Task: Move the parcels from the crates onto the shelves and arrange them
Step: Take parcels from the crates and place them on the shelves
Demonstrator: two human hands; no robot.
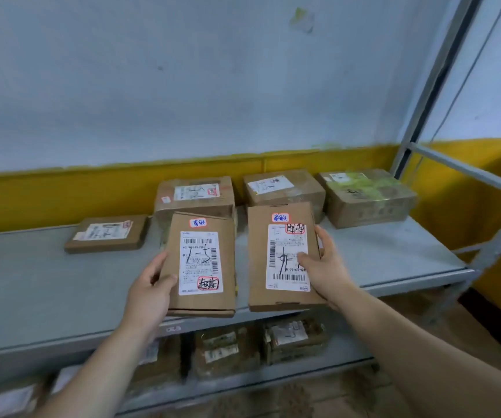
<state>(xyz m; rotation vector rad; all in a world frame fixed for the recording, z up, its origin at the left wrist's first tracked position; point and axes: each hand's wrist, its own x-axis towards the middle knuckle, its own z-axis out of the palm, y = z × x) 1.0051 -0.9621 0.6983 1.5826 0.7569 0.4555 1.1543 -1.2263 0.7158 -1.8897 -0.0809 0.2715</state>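
The left hand (149, 291) grips a flat brown parcel (202, 265) by its left long edge, with the thumb lying on the top face beside the white label and the fingers curled under. The right hand (324, 267) grips a second flat parcel (282, 257) by its right long edge, with the thumb across the label and the fingers wrapped round the side. The two parcels are side by side, label up, close together without touching, over the front edge of the grey upper shelf (47, 282) near its middle. Whether their undersides rest on the shelf or hang just above it cannot be told. Each bears a small sticker near its far end and handwritten marks on its label. Behind them, along the back edge of the shelf, stand three thicker boxes: a taped box (194, 197) just behind the left-hand parcel, a middle box (283, 188) just behind the right-hand one, and a green-taped box (366, 196) towards the back right corner. A thin parcel (107, 233) lies flat to the left of these, apart from them. On the lower shelf (318, 372) more labelled parcels (294, 339) are packed close together below the front edge. A pale wall (182, 86) with a yellow band (62, 194) runs behind.
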